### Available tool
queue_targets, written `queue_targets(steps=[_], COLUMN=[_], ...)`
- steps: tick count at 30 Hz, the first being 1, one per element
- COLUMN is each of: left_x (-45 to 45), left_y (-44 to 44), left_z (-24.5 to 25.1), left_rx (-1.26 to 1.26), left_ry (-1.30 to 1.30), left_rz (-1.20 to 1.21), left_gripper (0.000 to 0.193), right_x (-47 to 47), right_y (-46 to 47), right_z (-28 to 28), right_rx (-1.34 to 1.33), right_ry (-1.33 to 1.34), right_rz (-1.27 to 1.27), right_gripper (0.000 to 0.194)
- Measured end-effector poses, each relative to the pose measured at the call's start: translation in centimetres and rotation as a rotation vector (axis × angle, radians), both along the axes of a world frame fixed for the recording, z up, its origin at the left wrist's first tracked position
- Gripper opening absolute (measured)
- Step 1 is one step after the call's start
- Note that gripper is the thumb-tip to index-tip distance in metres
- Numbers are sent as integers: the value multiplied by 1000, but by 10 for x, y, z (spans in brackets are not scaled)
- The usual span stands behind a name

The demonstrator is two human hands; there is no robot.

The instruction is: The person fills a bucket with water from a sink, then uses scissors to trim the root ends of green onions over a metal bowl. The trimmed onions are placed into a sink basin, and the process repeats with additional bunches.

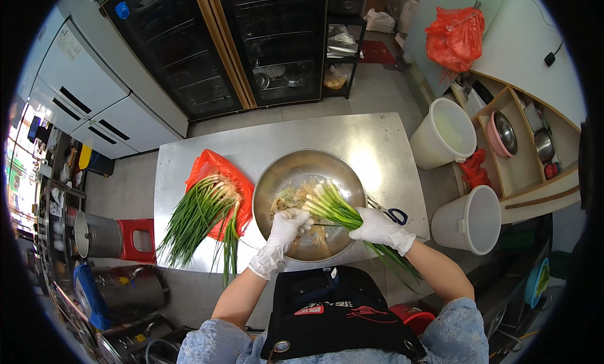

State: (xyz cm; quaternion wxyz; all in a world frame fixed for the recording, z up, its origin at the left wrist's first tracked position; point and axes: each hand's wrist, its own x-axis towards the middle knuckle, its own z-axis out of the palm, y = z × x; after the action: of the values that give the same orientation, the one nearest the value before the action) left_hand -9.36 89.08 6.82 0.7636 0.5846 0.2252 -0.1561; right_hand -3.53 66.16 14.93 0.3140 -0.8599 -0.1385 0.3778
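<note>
My right hand (377,229), in a white glove, grips a bunch of scallions (332,201). Their trimmed white ends point left over a wide stainless steel bowl (306,161), and the green leaves trail below my wrist. Over the bowl's left part, my left hand (289,228), also gloved, pinches the end of a thin scallion stalk (328,225) that reaches towards the bunch. Roots and peeled skins (288,199) lie inside the bowl. Left of it, more scallions (200,218) with roots on rest across a red plastic bag (203,163).
Scissors (396,216) with dark blue handles lie on the steel table (377,142) by my right hand. Two white buckets (424,142) (453,227) stand past the right edge. A red stool (137,239) with a metal pot (101,234) is at left. Glass-door cabinets (278,43) stand behind.
</note>
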Motion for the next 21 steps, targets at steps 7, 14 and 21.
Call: queue_targets(steps=[7, 14, 21], left_x=[4, 6, 9], left_y=[20, 26, 19], left_z=[-9, -14, 15], left_rx=[212, 621, 220], left_ry=[8, -278, -122], left_rz=[113, -34, -237], left_gripper=[11, 26, 26], right_x=[-3, -4, -10], right_y=[-6, -10, -1], right_z=[-2, -6, 4], right_rx=[150, 147, -89], right_ry=[112, 111, -167], right_rz=[-105, -110, 52], right_gripper=[38, 42, 38])
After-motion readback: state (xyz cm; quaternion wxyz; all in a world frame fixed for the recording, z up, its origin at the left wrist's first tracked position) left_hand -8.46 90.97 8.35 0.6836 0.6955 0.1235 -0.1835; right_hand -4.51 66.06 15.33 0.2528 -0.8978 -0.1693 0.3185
